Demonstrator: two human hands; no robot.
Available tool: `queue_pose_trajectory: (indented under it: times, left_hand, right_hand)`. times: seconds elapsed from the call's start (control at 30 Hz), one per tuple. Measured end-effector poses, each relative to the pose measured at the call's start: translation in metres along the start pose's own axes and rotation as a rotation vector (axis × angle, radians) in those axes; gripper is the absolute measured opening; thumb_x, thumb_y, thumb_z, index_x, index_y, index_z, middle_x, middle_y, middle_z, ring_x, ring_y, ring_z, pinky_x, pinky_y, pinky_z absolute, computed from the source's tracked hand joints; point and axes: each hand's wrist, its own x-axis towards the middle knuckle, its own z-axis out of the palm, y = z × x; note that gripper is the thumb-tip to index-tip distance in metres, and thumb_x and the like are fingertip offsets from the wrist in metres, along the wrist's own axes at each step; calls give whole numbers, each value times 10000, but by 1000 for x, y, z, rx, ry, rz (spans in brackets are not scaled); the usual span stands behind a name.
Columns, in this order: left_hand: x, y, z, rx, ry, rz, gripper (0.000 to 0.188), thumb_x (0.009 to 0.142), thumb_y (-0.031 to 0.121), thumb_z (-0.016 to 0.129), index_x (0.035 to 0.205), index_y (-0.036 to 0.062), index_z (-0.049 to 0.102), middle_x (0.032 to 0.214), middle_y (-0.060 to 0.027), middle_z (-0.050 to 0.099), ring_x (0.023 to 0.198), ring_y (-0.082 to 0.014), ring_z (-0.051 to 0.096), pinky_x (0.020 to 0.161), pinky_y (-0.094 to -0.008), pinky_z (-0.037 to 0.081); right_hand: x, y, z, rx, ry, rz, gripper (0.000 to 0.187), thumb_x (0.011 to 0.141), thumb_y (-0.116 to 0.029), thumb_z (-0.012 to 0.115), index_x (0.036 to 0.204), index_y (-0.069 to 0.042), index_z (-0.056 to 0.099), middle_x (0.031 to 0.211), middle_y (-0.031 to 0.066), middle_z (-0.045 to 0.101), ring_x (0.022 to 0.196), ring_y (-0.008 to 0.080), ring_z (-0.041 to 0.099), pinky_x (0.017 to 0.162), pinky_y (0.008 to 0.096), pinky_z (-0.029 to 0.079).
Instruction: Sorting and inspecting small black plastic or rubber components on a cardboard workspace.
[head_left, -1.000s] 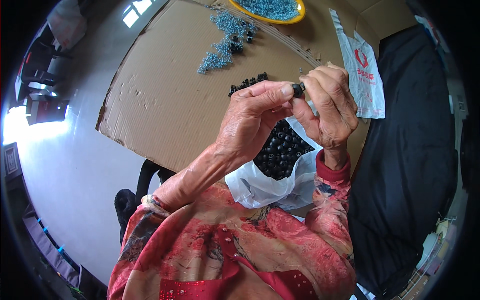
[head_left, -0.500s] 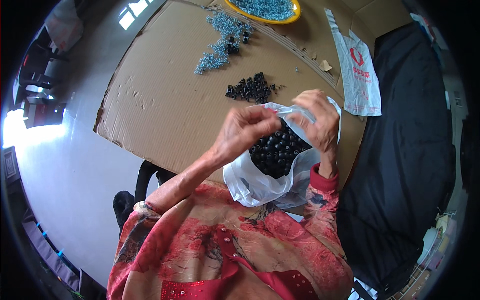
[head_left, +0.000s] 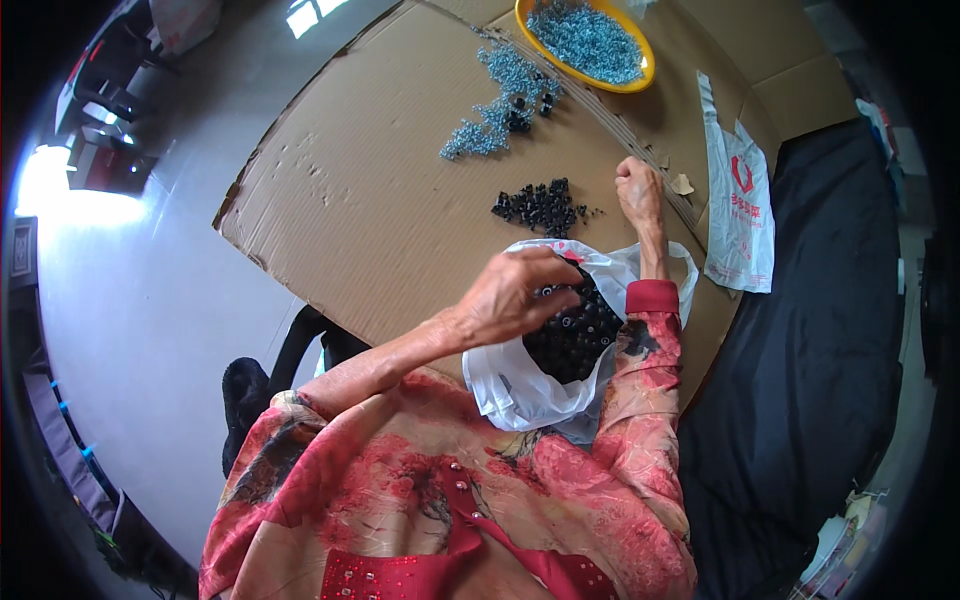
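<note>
A white plastic bag (head_left: 520, 390) holds many small round black parts (head_left: 570, 345), some with a light centre. Over its opening hovers my left hand (head_left: 515, 295), fingers curved, with a gap between thumb and forefinger; nothing shows in it. My right hand (head_left: 640, 190) is stretched forward above the cardboard, beyond the bag. Its fingers are folded in, and whatever they may hold is hidden. Left of that hand, a pile of small black pieces (head_left: 540, 205) lies on the cardboard (head_left: 370, 190).
Small blue-grey pieces (head_left: 500, 105) spread farther back, a few black parts among them. A yellow bowl (head_left: 648, 75) heaped with similar pieces stands at the far edge. A flat white plastic bag (head_left: 735, 200) with red print lies at right, beside black cloth (head_left: 830, 300).
My right hand has moved forward, away from the bag, and its fingers have closed. My left hand has dropped lower over the bag's opening. The view has shifted slightly.
</note>
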Motion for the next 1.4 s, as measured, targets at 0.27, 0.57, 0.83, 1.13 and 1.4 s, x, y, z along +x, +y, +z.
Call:
queue_pose_trajectory:
  times: [0.27, 0.57, 0.83, 1.13, 1.4]
  left_hand:
    - [7, -42, -39, 46, 273, -221, 196, 794, 146, 634, 928, 4, 648, 888, -107, 638, 779, -178, 607, 685, -310, 475]
    - [1, -78, -41, 67, 506, -234, 164, 802, 103, 610, 917, -10, 637, 802, -96, 609, 719, -148, 578, 646, -263, 455]
    - [2, -84, -43, 124, 513, -153, 138, 805, 70, 599, 916, -2, 636, 783, -93, 599, 699, -154, 579, 627, -261, 456]
    - [13, -82, -38, -37, 565, -185, 207, 814, 135, 624, 959, -13, 621, 835, -64, 616, 737, -125, 572, 661, -239, 454]
    - [47, -2, -42, -953, 416, -313, 248, 859, 237, 595, 949, 7, 608, 824, -41, 611, 744, -104, 576, 719, -259, 491]
  right_hand:
    - [18, -75, 15, 194, -119, -274, 97, 702, -64, 562, 791, -36, 588, 752, 158, 602, 726, 334, 590, 653, 393, 465]
    - [42, -115, 30, 325, -78, -271, 175, 698, -90, 616, 865, -42, 592, 782, 118, 606, 706, 300, 595, 646, 381, 472]
    - [37, -107, 33, 273, -85, -261, 125, 698, -69, 603, 816, -34, 583, 766, 133, 614, 707, 290, 604, 648, 358, 477]
    - [7, -124, -25, 1373, -148, 101, 232, 724, -4, 608, 955, 19, 613, 818, 67, 638, 781, 123, 594, 779, 244, 461]
    - [-6, -151, -59, 1553, 16, -327, 221, 711, -18, 674, 922, -29, 609, 921, 120, 626, 932, 226, 581, 858, 366, 447]
